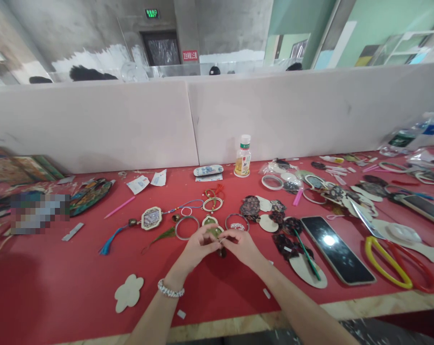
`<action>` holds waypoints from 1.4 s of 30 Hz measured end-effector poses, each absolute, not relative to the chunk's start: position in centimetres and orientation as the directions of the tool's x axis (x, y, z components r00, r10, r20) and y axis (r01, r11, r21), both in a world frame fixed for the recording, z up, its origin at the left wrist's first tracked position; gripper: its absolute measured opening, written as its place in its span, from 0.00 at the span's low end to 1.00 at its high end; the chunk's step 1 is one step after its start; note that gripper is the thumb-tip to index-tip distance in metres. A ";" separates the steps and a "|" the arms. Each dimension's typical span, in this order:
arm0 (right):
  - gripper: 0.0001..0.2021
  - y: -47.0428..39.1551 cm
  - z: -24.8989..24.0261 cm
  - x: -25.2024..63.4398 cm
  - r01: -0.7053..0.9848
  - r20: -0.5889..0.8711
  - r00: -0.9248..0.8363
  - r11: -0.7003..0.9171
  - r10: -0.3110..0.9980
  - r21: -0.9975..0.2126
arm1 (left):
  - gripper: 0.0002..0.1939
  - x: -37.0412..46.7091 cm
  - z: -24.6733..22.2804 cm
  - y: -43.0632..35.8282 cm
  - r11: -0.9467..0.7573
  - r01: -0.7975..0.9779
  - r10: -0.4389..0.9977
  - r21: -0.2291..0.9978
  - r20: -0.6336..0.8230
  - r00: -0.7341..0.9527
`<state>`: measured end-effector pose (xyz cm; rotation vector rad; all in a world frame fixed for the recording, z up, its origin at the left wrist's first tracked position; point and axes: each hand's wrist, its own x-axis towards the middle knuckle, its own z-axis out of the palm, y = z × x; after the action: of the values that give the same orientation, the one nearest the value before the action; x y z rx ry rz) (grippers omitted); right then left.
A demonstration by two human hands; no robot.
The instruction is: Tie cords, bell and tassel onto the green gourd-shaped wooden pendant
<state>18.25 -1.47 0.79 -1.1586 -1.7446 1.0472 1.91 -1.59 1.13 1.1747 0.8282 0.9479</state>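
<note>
My left hand (pixel 201 244) and my right hand (pixel 241 245) meet over the red table, fingertips closed in pinches. Between them lies a pendant (pixel 210 221) with a pale frame and green middle; my left fingers grip its lower end. Whatever small, thin piece my right fingertips pinch is too fine to make out. A small dark bell (pixel 222 252) shows just below the fingertips. Beside my left hand are a ring-shaped bangle (pixel 176 231) and a green tassel (pixel 165 234). Another bangle (pixel 227 220), with beads by it, lies behind my right hand.
Left of my hands lies a framed pendant (pixel 151 219) with a blue tassel (pixel 107 243). A small bottle (pixel 242 158) stands by the white partition (pixel 130 127). A phone (pixel 337 249), scissors (pixel 387 263), a green stick (pixel 308 255) and dark shell-like pieces (pixel 251 206) crowd the right.
</note>
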 end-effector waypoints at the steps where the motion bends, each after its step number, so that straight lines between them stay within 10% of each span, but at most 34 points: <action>1: 0.07 -1.4 0.8 18.3 0.294 0.158 -0.288 0.244 0.945 -0.924 | 0.28 1.9 1.1 -1.5 0.117 -0.172 0.923 0.978 -0.043 0.383; 42: 0.07 -0.8 -0.2 18.2 0.257 0.063 -0.225 0.121 0.972 -0.959 | 0.23 2.0 1.5 -1.8 0.110 -0.078 0.913 0.991 -0.070 0.401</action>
<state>18.23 -0.80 -0.21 -1.2242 -1.6168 1.1532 1.98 -1.81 1.50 1.2378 0.8794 0.8875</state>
